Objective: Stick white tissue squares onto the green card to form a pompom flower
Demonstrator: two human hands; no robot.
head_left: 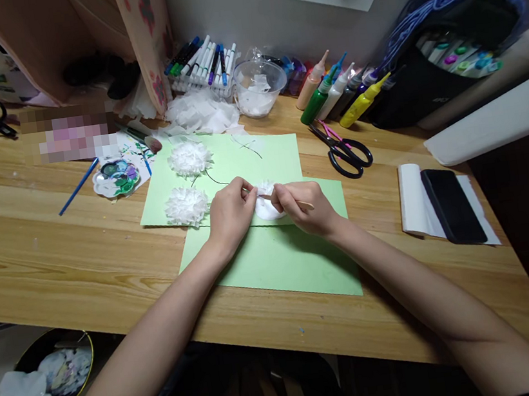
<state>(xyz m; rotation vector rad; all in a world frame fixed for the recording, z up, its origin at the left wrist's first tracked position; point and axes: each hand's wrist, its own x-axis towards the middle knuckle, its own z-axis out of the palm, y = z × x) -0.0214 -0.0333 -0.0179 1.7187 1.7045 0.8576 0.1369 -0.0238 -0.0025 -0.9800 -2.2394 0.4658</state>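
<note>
My left hand is closed, its thumb and fingertips pinched at the edge of a small piece of white tissue paper. In my right hand is a flat wooden stick, its tip pointing left at the tissue. Just under the fingertips lies a round white disc, partly hidden by my hands. Two fluffy white tissue paper flowers, the upper one and the lower one, rest to the left on a light green sheet. A second green sheet extends nearer to me.
Black-handled scissors lie right of the sheets, below several paint bottles. A clear bowl and loose tissue scraps stand behind. A paint palette is at left; a black phone lies far right.
</note>
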